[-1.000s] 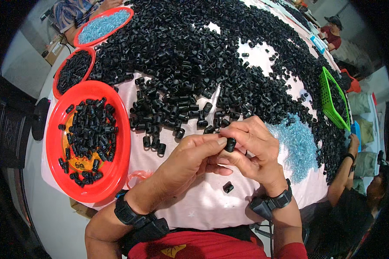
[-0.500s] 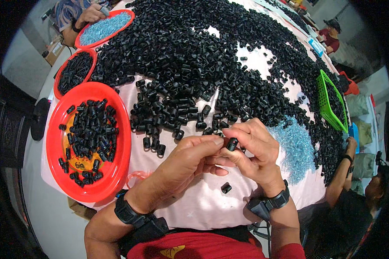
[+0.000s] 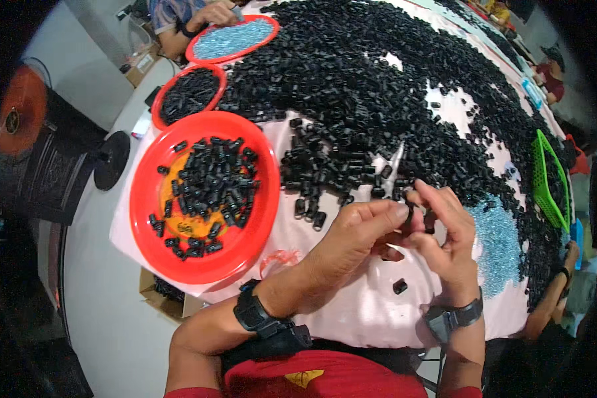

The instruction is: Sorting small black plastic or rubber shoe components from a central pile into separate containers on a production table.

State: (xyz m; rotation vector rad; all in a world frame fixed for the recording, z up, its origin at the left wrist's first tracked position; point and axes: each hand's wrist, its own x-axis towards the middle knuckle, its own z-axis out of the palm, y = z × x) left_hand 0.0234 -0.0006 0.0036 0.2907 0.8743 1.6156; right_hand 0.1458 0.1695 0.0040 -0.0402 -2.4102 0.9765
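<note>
My left hand and my right hand meet in front of me above the pink-white cloth. Their fingertips close round a small black plastic tube piece, partly hidden by the fingers. My left thumb presses against it, and my right thumb and forefinger curl in from the other side. Another dark bit shows among the right fingers, too covered to make out. One loose black piece lies on the cloth below my hands. Beyond them spreads a large heap of similar black pieces.
At left stands a red oval tray holding black pieces. Behind it are a red bowl of thin black parts and a red tray of light-blue bits. Right: a light-blue pile and a green basket. Other people sit around the table.
The whole view has swung left, so everything appears further right. The tube piece has turned between my fingers and is more covered; my right thumb and forefinger are wider apart.
</note>
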